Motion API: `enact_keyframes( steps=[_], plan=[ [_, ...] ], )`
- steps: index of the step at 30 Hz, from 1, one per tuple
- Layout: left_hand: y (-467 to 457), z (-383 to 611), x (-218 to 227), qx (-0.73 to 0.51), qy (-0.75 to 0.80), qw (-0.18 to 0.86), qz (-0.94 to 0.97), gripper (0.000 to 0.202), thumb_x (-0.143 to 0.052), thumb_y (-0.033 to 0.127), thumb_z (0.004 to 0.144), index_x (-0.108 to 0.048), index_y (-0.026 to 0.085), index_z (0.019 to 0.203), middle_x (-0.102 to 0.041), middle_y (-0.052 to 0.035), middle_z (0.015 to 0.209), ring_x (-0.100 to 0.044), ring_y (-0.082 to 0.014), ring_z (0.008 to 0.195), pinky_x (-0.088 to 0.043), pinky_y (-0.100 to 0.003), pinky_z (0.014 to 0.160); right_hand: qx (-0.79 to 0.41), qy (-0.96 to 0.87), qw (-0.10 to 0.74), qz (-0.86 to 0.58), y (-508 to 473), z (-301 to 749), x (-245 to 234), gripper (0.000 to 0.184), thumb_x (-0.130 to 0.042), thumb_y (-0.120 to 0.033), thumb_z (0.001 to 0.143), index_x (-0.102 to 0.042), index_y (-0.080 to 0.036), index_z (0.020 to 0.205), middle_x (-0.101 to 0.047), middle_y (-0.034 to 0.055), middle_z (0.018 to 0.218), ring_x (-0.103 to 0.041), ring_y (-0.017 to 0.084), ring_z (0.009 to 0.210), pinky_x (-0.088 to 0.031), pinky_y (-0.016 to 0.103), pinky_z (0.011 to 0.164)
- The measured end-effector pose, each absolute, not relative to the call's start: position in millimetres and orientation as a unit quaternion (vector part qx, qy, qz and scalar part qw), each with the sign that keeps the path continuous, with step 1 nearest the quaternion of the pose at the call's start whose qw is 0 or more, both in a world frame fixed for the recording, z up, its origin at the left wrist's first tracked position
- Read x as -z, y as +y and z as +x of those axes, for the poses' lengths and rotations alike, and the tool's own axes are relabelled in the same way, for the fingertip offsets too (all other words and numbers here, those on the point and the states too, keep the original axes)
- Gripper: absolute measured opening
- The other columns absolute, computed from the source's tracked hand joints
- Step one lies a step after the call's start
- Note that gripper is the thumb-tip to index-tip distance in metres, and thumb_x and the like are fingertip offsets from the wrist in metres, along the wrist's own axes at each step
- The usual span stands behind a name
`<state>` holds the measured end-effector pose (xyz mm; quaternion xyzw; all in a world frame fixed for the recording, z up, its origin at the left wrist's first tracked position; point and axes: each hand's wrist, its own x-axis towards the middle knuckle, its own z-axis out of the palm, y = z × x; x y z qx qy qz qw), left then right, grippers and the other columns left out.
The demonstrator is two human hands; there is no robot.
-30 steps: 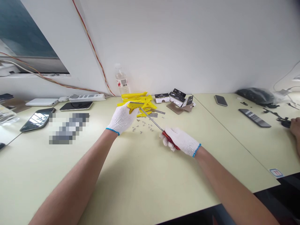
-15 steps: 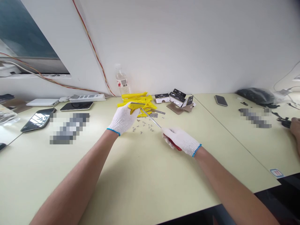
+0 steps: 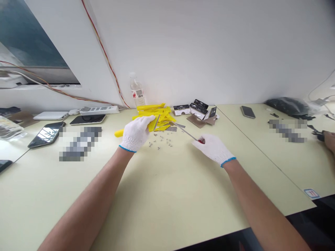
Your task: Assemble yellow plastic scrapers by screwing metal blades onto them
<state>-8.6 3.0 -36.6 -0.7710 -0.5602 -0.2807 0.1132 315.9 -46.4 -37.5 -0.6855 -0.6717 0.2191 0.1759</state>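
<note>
My left hand (image 3: 136, 130), in a white knit glove, is closed around a yellow scraper (image 3: 119, 132). Its handle end sticks out to the left and its metal blade (image 3: 157, 122) stands tilted at the right. My gloved right hand (image 3: 212, 148) grips the red handle of a screwdriver (image 3: 187, 132); the long shaft points up and left, its tip apart from the scraper. Behind my left hand lies a pile of yellow scraper handles (image 3: 151, 107). Loose flat blades (image 3: 172, 128) lie beside the pile, and several small screws (image 3: 158, 148) are scattered in front of it.
Black-and-white card packages (image 3: 199, 111) lie at the back by the wall, right of a plastic bottle (image 3: 137, 91). Phones (image 3: 87, 119) and a power strip (image 3: 99, 110) are on the left. Another person's hand (image 3: 329, 139) shows at the right edge, near a black plastic bag (image 3: 285, 106).
The screwdriver's tip has come away from the scraper as my right hand moved right and up. My left hand has turned the scraper, so its blade now stands steeply and its handle end shows.
</note>
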Motion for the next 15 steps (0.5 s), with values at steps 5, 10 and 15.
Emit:
enact_keyframes(
  steps=[5, 10, 15],
  plan=[
    [-3, 4, 44, 0.27, -0.509, 0.141, -0.805, 0.046, -0.047, 0.011, 0.09, -0.071, 0.024, 0.127, -0.078, -0.0067, 0.119, -0.071, -0.0271, 0.101, -0.052, -0.037, 0.085, -0.165, -0.703, 0.065, -0.689, -43, 340, 36, 0.049, -0.058, -0.055, 0.101, -0.071, -0.011, 0.083, -0.062, 0.0142, 0.086, -0.063, 0.016, 0.092, -0.045, 0.021, 0.073],
    [-7, 9, 47, 0.282, -0.477, 0.155, -0.818, 0.04, -0.048, 0.009, 0.089, -0.073, 0.023, 0.116, -0.078, -0.0047, 0.122, -0.071, -0.026, 0.1, -0.052, -0.038, 0.086, -0.179, -0.708, 0.064, -0.68, -48, 347, 37, 0.046, -0.044, -0.047, 0.111, -0.069, -0.008, 0.11, -0.062, 0.0107, 0.103, -0.061, 0.009, 0.098, -0.055, 0.023, 0.092],
    [-8, 11, 49, 0.304, -0.434, 0.202, -0.824, 0.033, -0.046, 0.007, 0.092, -0.072, 0.023, 0.104, -0.079, -0.0031, 0.117, -0.071, -0.0234, 0.092, -0.052, -0.037, 0.08, -0.164, -0.717, 0.115, -0.668, -35, 352, 49, 0.075, -0.039, -0.063, 0.104, -0.071, -0.009, 0.063, -0.065, 0.0132, 0.077, -0.066, 0.012, 0.088, -0.041, 0.024, 0.069]
  ],
)
